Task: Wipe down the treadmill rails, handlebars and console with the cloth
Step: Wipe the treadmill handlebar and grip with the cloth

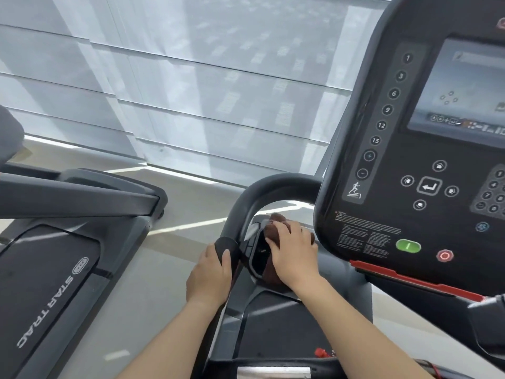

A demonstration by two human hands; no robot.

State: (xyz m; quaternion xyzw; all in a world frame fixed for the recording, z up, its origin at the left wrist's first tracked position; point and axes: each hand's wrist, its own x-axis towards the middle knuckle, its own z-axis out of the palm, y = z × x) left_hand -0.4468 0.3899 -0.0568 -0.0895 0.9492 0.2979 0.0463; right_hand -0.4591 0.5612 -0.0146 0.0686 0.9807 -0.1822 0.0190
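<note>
Here left hand (210, 272) fingers wrapped round handlebar (235, 214); right hand (293, 248) palm-down, fingers spread pressing brown cloth (273, 228).

"STAR TRAC" on the neighbouring treadmill's hood (46, 283); 1, 3, 6, 9, 12, 15 down the console (390, 105) keys.
</note>
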